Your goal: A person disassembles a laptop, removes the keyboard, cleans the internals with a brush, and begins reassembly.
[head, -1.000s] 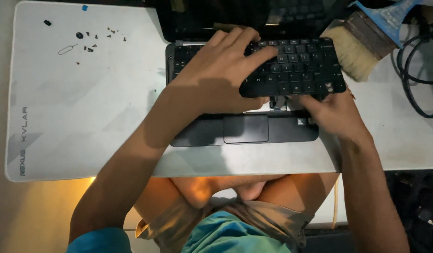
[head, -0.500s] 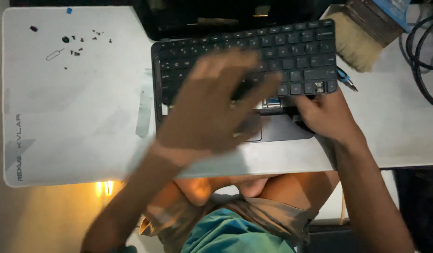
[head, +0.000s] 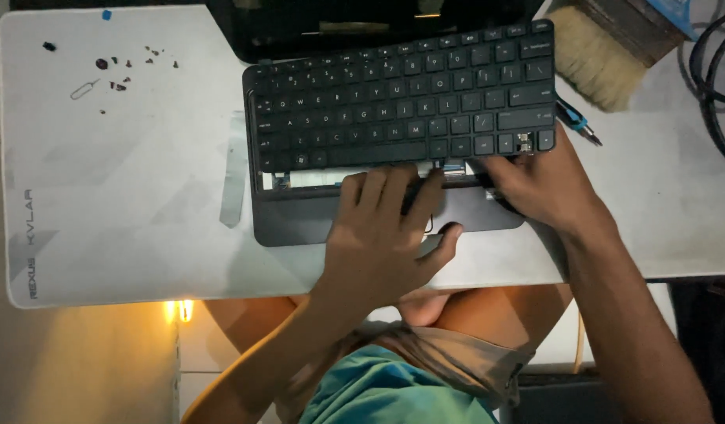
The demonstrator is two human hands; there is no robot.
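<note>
Left hand lies flat, fingers spread, gripping nothing, on the palm rest below the loosened black keyboard; right hand pinches its near-right edge; brush far right, small screws far left on desk.

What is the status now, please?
Left hand flat on laptop palm rest, fingertips at keyboard's lifted lower edge. Right hand grips its lower right corner. Nothing obstructs.
</note>
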